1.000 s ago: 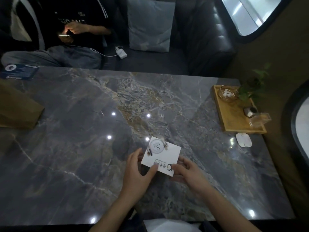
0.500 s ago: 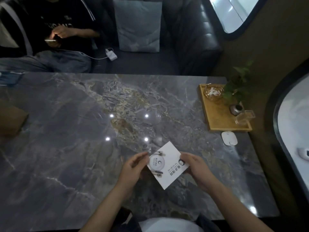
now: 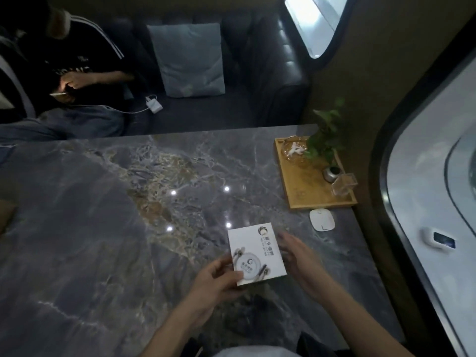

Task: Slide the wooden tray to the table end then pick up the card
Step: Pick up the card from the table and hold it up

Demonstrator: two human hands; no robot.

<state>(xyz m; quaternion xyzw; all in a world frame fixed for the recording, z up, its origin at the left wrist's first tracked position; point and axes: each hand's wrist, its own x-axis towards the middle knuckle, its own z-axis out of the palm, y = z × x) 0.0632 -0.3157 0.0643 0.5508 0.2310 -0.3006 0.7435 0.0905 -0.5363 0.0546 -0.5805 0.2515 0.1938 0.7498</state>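
Observation:
A white card [image 3: 257, 253] with a round printed logo is lifted above the near part of the grey marble table [image 3: 103, 228]. My left hand [image 3: 216, 282] pinches its lower left corner, thumb on the card's face. My right hand [image 3: 298, 258] holds the card's right edge, its fingers behind the card. The wooden tray [image 3: 301, 186] lies at the table's right end by the wall. It carries a glass dish, a small potted plant and a clear square cup.
A white rounded puck [image 3: 322, 219] lies just in front of the tray. Across the table a person sits on a dark sofa [image 3: 270, 73] with a phone; a grey cushion [image 3: 188, 60] and a white charger [image 3: 154, 105] are beside them.
The card has been turned from a tilted position to nearly upright, its logo now toward me, and lifted slightly. The view has swung to the right.

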